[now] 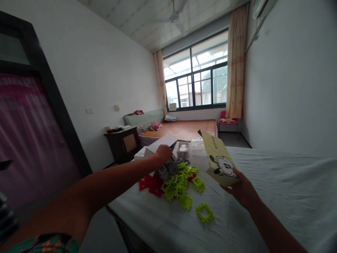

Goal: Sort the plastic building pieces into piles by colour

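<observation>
Yellow box (220, 159) clamped in right hand (240, 189), tilted | left hand (163, 153) outstretched, fingers curled on grey pieces (168, 168) | hands apart

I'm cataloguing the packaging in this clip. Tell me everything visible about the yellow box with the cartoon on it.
The yellow box looks like thin printed cardboard, pale yellow with a fine pattern, dark lettering along one side and a black-and-white cartoon mouse face near its lower end. It is long, flat and tilted, raised above the white-covered table, its far end pointing toward the window. The right hand holds it from below at the near end. Whether it is open cannot be told. Green, grey and red plastic pieces lie left of it, apart.
</observation>
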`<action>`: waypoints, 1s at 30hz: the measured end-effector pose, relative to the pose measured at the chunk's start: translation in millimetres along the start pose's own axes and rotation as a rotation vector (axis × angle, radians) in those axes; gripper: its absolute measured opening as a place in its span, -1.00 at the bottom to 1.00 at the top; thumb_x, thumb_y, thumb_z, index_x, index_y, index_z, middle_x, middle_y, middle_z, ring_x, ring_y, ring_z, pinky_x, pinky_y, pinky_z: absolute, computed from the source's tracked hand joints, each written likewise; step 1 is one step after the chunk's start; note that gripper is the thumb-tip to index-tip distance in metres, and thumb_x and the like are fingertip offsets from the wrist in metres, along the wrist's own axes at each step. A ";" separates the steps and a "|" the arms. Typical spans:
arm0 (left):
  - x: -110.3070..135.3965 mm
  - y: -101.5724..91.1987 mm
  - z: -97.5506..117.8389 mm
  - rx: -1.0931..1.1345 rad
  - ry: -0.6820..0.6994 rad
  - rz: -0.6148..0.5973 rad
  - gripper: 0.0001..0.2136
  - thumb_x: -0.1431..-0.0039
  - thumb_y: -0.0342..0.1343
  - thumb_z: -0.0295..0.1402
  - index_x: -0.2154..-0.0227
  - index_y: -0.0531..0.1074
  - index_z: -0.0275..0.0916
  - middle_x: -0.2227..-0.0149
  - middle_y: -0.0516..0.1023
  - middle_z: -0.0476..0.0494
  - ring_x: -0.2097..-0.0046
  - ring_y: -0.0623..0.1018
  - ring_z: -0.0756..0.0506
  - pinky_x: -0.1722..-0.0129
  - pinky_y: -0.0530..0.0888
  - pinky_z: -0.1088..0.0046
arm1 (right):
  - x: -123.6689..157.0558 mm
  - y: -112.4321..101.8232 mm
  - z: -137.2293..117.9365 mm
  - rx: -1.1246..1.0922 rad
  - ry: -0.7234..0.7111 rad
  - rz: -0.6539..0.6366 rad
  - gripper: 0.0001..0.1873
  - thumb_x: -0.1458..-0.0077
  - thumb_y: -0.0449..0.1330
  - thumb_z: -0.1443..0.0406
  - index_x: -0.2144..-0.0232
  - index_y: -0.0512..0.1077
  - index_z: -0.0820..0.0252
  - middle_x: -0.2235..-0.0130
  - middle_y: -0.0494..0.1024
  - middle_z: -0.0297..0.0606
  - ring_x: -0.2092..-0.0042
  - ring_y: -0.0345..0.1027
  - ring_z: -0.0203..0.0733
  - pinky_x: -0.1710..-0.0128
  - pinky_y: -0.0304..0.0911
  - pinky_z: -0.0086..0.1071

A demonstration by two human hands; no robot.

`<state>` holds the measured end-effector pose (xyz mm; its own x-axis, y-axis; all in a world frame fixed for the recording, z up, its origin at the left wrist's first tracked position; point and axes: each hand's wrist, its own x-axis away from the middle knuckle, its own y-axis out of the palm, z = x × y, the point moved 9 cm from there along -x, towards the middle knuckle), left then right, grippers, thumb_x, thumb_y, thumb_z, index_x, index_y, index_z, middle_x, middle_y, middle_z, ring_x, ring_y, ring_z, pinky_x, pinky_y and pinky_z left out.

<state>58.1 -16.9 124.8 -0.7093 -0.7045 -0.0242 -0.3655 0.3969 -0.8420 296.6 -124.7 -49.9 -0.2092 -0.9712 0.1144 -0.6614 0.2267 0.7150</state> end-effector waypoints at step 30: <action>19.0 -20.0 -40.2 -0.031 -0.103 0.164 -0.63 -0.19 -0.05 -0.42 0.03 0.34 -0.62 0.31 0.49 -0.65 0.31 0.55 -0.32 0.45 0.39 0.19 | -5.3 -8.0 11.0 0.058 0.030 0.003 -0.43 0.05 0.24 0.18 -0.05 0.27 0.00 0.13 0.57 -0.24 0.19 0.47 0.00 0.25 0.40 -0.09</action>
<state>27.7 -14.5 162.8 -0.6962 -0.6847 -0.2156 -0.2701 0.5281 -0.8051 295.0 -120.5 -63.9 -0.1902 -0.9720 0.1380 -0.7012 0.2329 0.6738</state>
